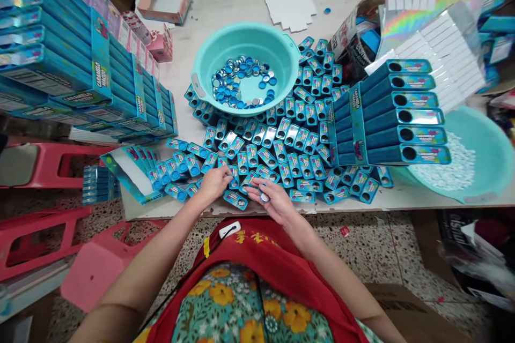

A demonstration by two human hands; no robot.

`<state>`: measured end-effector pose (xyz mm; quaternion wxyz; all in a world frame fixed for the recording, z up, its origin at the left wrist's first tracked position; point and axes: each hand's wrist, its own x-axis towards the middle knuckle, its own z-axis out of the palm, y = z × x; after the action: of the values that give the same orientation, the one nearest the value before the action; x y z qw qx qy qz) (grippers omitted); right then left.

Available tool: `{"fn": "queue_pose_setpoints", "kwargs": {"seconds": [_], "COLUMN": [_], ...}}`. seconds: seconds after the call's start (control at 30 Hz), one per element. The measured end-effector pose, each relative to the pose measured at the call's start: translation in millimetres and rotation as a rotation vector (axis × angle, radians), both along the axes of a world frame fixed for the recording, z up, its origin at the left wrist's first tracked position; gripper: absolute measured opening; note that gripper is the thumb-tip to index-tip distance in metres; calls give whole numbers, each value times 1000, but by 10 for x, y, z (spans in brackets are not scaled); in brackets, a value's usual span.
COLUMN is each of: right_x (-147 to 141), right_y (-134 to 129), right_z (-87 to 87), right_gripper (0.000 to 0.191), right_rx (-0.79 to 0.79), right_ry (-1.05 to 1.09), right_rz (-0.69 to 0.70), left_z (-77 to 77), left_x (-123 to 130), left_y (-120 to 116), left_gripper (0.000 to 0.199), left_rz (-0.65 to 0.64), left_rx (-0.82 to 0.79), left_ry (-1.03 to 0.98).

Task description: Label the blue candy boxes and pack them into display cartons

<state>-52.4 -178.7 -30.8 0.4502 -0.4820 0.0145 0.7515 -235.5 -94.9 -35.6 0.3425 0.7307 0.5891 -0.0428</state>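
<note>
Many small blue boxes stand upright and packed together on the table, some with a dark round hole in the top and some with a blue disc there. My left hand is closed in a pinch over the tops of the nearest boxes; whatever its fingertips hold is hidden. To its right, my right hand is turned partly palm up, fingers curled around a small round cap. Behind the boxes, a turquoise basin contains loose blue and silver round caps.
Tall stacks of blue cartons rise at the left. A bundle of long blue boxes lies on the right, beside another turquoise basin with small white pieces. White card lies at the back. Pink stools stand at lower left.
</note>
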Motion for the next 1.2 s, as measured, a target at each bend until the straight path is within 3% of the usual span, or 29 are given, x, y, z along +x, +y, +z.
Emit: {"fn": "queue_pose_setpoints", "kwargs": {"seconds": [0.07,0.17,0.37,0.47,0.63,0.73,0.83,1.03,1.1,1.2], "right_x": [75,120,63,6,-164,-229,-229,-226,-216,-121], "right_y": [-35,-73,-96,-100,-76,-29,31,99,99,86], "right_z": [-7,-13,-35,-65,-89,-97,-119,-159,-142,-91], "right_gripper": [15,19,23,23,25,24,23,21,21,20], "right_rx": [-42,-78,-26,-15,46,36,28,-40,-31,-1], "right_ry": [-42,-38,130,121,41,-7,-21,-5,2,-73], "right_rz": [17,19,-121,-162,-245,-290,-269,-196,-169,-168], "left_z": [-23,-59,-61,13,110,140,167,209,224,238], "left_x": [84,241,288,252,382,441,398,297,272,195], "left_y": [2,7,65,-63,-468,-590,-588,-445,-385,-326], "left_gripper": [15,35,37,28,27,25,24,24,25,29], "left_rz": [-98,-112,-100,-97,-19,-75,-205,-415,-422,-292], "left_rx": [-37,-96,-81,-3,14,62,102,-37,-12,7], "left_ry": [192,403,472,342,-212,-359,-424,-382,-365,-314]}}
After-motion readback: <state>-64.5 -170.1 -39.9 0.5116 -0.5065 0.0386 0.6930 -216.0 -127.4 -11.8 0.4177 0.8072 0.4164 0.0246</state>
